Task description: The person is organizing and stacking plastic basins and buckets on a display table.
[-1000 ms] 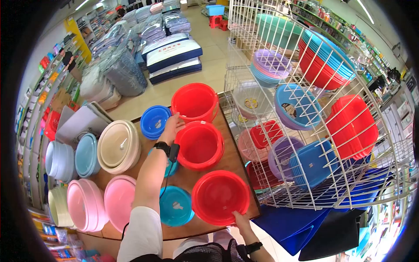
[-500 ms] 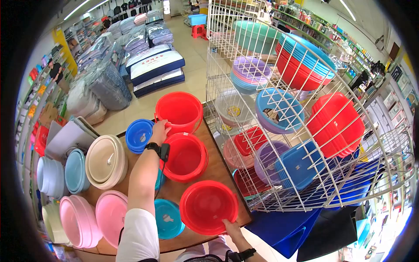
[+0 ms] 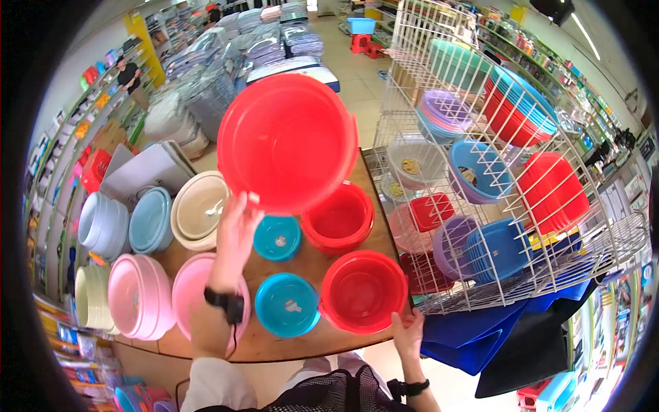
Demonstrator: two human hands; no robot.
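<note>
My left hand point(image 3: 237, 230) has its fingers closed on the near rim of a red bucket point(image 3: 285, 141), raised and tilted so that its inside faces me. At the table's right corner my right hand point(image 3: 410, 333) has its fingers apart, fingertips right at the rim of another red bucket point(image 3: 364, 292). Behind that one stands a stack of red buckets point(image 3: 336, 220), partly covered by the raised bucket. Two teal basins, an upper one point(image 3: 277, 237) and a lower one point(image 3: 287, 304), sit to the left of the red buckets.
Stacked pink basins point(image 3: 141, 295), cream basins point(image 3: 199, 209) and light blue basins point(image 3: 151, 220) fill the table's left side. A wire rack point(image 3: 439, 302) with coloured basins borders it on the right. Bagged bedding point(image 3: 206, 103) is piled beyond, and a person point(image 3: 128, 75) stands far left.
My left hand has lifted the far red bucket up and toward me. My right hand has shifted slightly right along the near bucket's rim. The view has turned left.
</note>
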